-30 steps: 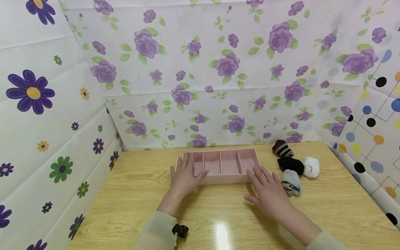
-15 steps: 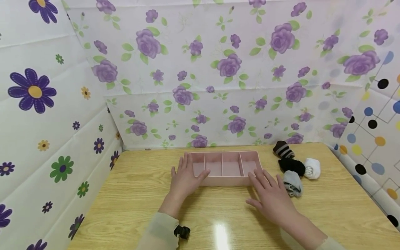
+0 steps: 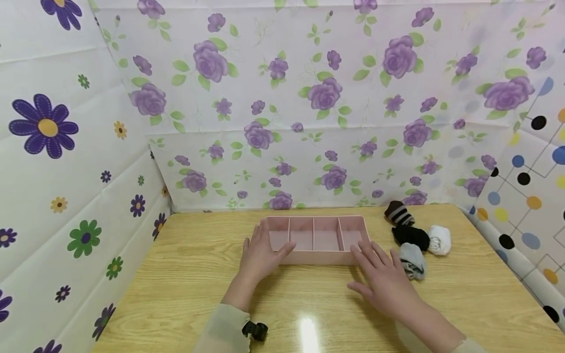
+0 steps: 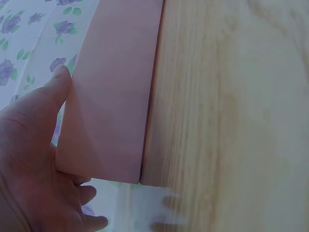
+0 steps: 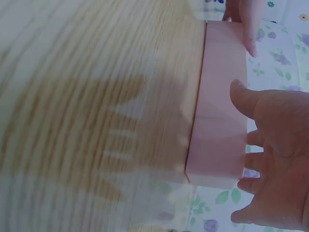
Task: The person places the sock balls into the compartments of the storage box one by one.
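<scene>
A pink box (image 3: 315, 258) with several compartments in one row lies on the table; no contents show in them. My left hand (image 3: 259, 257) is at its left end, fingers straight, thumb reaching over the front edge. In the left wrist view that thumb meets the rim of the pink front wall (image 4: 108, 96). My right hand (image 3: 386, 284) is spread at the front right corner, its fingertips at the rim; whether they touch cannot be told. To its right are rolled socks: a grey one (image 3: 412, 262), a black one (image 3: 410, 237), a white one (image 3: 439, 240) and a striped one (image 3: 399, 214).
The wooden table (image 3: 309, 304) runs back to a flowered cloth (image 3: 291, 147). More patterned cloth stands along the left (image 3: 88, 196) and right sides. A small black device (image 3: 255, 331) sits at the left wrist.
Both hands stay at the box in nearly the same pose. The view shifts slightly, and the box and hands appear a little lower. The socks lie as before.
</scene>
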A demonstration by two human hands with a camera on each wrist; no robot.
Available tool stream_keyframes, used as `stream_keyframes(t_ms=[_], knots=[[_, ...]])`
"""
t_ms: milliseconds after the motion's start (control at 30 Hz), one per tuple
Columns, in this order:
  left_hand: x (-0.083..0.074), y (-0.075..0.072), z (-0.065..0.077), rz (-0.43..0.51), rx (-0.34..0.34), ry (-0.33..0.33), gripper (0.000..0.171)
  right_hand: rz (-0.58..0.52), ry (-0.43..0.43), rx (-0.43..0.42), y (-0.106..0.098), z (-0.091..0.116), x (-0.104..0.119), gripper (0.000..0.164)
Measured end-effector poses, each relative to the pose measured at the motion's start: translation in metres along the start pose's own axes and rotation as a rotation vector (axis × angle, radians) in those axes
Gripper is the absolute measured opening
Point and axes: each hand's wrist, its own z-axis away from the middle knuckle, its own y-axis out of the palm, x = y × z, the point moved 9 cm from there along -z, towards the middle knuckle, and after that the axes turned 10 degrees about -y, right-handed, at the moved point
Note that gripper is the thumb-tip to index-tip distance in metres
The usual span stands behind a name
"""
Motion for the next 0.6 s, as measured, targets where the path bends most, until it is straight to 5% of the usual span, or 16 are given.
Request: stream_keyframes(t_ms=[233,600], knots=[[0.003,0.001,-0.001,0.045,0.017,0.027,0.119,-0.086,-0.007,-0.070,-0.006,0.002,-0.013,0.080],[0.003,-0.002,0.002,0.079,0.014,0.035,0.120,-0.070,0.052,-0.115,-0.020,0.014,-0.049,0.082]])
